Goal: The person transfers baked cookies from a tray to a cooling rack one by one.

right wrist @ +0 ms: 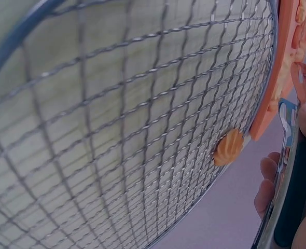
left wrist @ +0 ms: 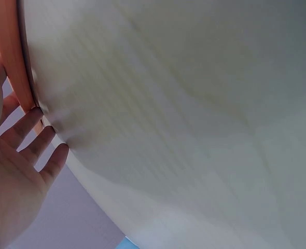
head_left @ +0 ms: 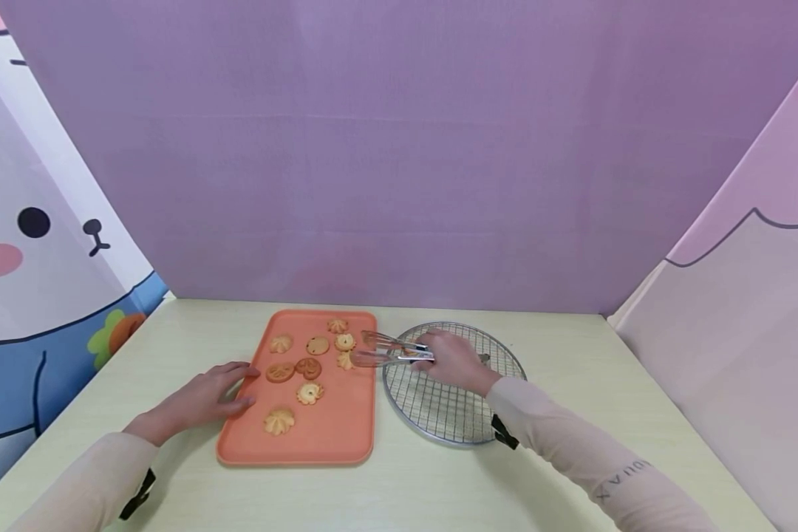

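An orange tray (head_left: 339, 443) holds several cookies, among them a swirled cookie (head_left: 279, 421) near its front and two browner, pretzel-like ones at mid-left. My left hand (head_left: 202, 399) rests at the tray's left rim, fingers extended and spread, fingertips touching the edge. In my right hand (head_left: 454, 360) I grip metal tongs (head_left: 408, 353) with clear tips and dark handle grips. The tips stand apart over the tray's right edge, close to the cookies there, with nothing seen between them. Beneath my right hand lies a round wire rack (head_left: 439, 414), bearing one swirled cookie (right wrist: 228, 147).
Tray and rack sit side by side on a pale wooden table (head_left: 425, 488). A purple backdrop (head_left: 399, 185) rises at the table's far edge. Printed cartoon panels flank it on the left (head_left: 46, 295) and right (head_left: 738, 355).
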The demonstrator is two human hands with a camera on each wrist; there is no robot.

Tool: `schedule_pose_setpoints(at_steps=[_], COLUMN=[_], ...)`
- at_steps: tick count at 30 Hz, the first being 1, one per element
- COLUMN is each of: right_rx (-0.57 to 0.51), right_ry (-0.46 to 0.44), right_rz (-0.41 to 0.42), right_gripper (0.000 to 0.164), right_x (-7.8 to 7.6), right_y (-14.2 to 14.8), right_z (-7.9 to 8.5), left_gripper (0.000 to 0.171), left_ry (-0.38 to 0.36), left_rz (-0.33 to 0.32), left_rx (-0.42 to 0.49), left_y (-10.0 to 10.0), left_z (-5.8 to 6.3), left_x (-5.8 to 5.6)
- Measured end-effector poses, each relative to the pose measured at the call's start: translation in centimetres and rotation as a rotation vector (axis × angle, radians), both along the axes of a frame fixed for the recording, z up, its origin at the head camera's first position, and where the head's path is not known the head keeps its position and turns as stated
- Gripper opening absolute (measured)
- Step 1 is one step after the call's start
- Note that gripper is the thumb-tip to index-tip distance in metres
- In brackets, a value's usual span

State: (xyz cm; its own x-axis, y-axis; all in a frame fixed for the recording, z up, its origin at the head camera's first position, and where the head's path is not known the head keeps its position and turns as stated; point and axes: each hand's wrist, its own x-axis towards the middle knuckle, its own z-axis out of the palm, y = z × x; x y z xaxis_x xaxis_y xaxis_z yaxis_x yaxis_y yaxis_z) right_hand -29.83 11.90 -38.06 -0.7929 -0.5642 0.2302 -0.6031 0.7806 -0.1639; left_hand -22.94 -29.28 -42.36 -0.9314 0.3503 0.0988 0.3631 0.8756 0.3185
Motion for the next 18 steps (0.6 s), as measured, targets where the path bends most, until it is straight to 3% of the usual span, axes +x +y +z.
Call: schedule_pose_setpoints(at_steps=[18], right_rx=[0.056], right_ry=[-0.028], right_rz=[0.006], right_gripper=[0.037], right_x=[-0.3], right_y=[-2.1], right_z=[-0.6], left_gripper=[0.054], left_ry=[0.021], left_rz=[0.001], left_rx=[0.001], left_y=[0.1], left_z=[0.2], left_x=[0.2])
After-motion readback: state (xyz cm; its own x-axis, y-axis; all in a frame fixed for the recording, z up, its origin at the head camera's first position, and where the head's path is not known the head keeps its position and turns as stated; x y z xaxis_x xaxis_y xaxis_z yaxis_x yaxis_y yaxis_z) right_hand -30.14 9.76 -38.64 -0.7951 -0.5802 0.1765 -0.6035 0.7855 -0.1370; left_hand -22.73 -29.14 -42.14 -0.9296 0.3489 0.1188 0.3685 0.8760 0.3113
